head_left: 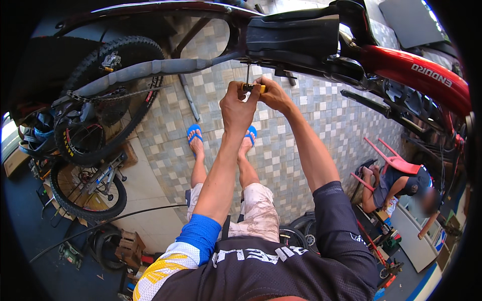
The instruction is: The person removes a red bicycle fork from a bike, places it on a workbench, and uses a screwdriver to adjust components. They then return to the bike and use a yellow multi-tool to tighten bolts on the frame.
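Both my hands pinch one small yellow-handled tool [253, 88]: left hand [238, 103] wrapped around it, right hand [273, 94] gripping beside. Its thin metal tip pokes up into the red bike frame [411, 67] above me.

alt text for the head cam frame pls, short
Both hands, left hand and right hand, hold a yellow-handled tool up against the underside of a red and black bicycle frame. Below: tiled floor, blue sandals, another person seated at right.
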The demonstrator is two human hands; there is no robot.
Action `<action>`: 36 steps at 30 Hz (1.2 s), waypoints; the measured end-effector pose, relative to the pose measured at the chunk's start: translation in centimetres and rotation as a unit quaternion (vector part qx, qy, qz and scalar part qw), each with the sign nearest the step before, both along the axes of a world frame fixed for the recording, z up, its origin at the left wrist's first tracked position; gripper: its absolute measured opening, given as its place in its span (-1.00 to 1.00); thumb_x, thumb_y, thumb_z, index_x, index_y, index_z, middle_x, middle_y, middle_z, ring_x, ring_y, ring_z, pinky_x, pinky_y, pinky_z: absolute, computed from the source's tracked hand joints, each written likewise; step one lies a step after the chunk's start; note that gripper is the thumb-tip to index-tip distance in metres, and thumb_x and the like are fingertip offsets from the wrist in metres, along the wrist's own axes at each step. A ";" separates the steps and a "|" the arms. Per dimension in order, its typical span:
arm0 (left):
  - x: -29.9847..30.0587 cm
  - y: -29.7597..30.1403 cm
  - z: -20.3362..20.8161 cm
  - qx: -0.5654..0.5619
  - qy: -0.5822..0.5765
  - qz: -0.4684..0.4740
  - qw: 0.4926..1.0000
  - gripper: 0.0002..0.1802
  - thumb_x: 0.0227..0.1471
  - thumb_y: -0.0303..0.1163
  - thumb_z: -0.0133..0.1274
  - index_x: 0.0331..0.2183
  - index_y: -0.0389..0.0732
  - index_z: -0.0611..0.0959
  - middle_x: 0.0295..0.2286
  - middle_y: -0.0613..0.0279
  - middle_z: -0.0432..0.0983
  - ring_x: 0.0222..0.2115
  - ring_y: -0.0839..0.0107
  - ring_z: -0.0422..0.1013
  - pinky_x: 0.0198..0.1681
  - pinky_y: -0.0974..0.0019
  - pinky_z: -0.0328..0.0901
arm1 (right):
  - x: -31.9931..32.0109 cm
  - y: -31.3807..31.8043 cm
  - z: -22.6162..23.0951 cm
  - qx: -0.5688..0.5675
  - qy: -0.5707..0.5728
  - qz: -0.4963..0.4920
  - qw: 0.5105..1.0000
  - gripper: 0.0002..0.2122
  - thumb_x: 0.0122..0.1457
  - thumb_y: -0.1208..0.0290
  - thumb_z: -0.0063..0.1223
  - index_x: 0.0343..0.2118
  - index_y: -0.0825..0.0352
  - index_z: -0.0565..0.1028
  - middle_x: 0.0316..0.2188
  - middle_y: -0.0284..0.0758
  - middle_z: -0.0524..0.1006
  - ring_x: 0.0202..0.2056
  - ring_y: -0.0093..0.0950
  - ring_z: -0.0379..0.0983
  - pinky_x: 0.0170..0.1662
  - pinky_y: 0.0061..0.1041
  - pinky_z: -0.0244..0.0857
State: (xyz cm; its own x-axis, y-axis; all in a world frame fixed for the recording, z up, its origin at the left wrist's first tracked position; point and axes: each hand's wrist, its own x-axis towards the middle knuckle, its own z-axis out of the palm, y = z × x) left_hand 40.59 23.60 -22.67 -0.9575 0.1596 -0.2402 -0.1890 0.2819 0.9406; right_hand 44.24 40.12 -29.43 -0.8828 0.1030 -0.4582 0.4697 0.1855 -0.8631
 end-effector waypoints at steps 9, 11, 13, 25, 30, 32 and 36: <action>0.4 0.0 -2.0 0.365 -0.235 0.023 0.901 -0.61 0.29 -0.13 0.19 -0.18 -0.31 0.64 -0.35 0.15 0.69 -0.34 0.33 0.65 -0.22 0.26 0.56 | 4.9 0.7 12.0 0.174 0.015 -0.064 0.983 -0.59 0.13 0.42 0.31 0.05 0.39 0.54 -0.28 -0.20 0.62 -0.29 -0.40 0.59 -0.19 -0.39 0.50; 0.8 0.1 -2.3 0.471 -0.294 0.033 0.831 -0.55 0.33 -0.04 0.10 -0.08 -0.29 0.62 -0.29 0.10 0.69 -0.27 0.24 0.66 -0.14 0.18 0.56 | 5.5 -0.7 16.4 0.239 0.032 -0.066 0.968 -0.56 0.13 0.40 0.31 0.09 0.36 0.54 -0.27 -0.18 0.61 -0.29 -0.33 0.59 -0.20 -0.35 0.50; 0.9 0.1 -2.5 0.554 -0.359 0.039 0.750 -0.49 0.35 0.02 0.02 0.00 -0.26 0.59 -0.24 0.07 0.68 -0.19 0.19 0.65 -0.06 0.13 0.54 | 5.3 -3.3 19.1 0.338 0.069 -0.046 0.937 -0.55 0.12 0.39 0.32 0.10 0.33 0.54 -0.26 -0.18 0.60 -0.27 -0.26 0.57 -0.22 -0.31 0.50; -3.0 -5.6 -3.1 0.683 -0.398 0.048 0.610 -0.37 0.38 0.14 -0.12 0.22 -0.12 0.42 0.09 0.11 0.46 0.11 0.22 0.39 0.21 0.11 0.27 | -5.5 -15.6 15.3 0.553 0.250 0.129 0.784 -0.71 0.03 0.44 0.13 -0.14 0.32 0.58 -0.32 -0.27 0.42 -0.21 -0.30 0.42 -0.20 -0.40 0.40; -2.6 -8.8 2.8 0.595 -0.292 0.092 0.743 -0.39 0.41 0.13 -0.15 0.22 -0.11 0.40 0.16 0.19 0.39 0.18 0.28 0.31 0.28 0.17 0.17 | -6.3 -15.9 15.1 0.490 0.244 0.088 0.832 -0.74 0.04 0.44 0.14 -0.17 0.33 0.56 -0.30 -0.26 0.42 -0.18 -0.29 0.43 -0.17 -0.36 0.43; -2.7 -8.8 4.9 0.540 -0.226 0.110 0.803 -0.42 0.43 0.11 -0.16 0.20 -0.13 0.43 0.08 0.23 0.44 0.11 0.34 0.36 0.24 0.24 0.22 | -5.9 -15.6 15.4 0.470 0.237 0.097 0.844 -0.75 0.09 0.43 0.13 -0.16 0.34 0.55 -0.29 -0.26 0.43 -0.17 -0.28 0.42 -0.16 -0.35 0.44; -3.9 -7.9 2.1 0.265 -0.024 0.033 0.963 -0.62 0.43 -0.05 -0.05 -0.05 -0.20 0.52 -0.15 0.23 0.50 -0.14 0.45 0.41 0.02 0.36 0.29 | -4.7 -14.5 14.7 0.321 0.287 0.021 0.902 -0.78 0.16 0.53 0.11 -0.11 0.36 0.52 -0.23 -0.25 0.46 -0.19 -0.30 0.45 -0.15 -0.41 0.43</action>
